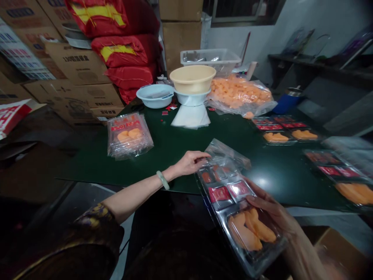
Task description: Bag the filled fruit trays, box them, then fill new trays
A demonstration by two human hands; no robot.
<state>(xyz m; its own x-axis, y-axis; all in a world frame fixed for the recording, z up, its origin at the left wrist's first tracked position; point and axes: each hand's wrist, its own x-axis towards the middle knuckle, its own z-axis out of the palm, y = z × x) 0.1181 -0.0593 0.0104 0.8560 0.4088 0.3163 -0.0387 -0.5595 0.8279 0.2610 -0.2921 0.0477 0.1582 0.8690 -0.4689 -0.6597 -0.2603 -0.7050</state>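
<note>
Left hand (190, 162) pinches top edge of clear bag (224, 155), fingers closed on film. Right hand (269, 210) grips right side of black tray (237, 212) from below, over near edge of green table (175, 144). Tray holds orange pieces (250, 231), red sachets (220, 193).

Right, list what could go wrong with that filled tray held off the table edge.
1. The tray juts past the table edge, tilted, held only by the left hand at its far end and the right hand at its side; a slip could drop it.
2. Tilted so, the orange pieces and red packets might slide out of their compartments.
</note>
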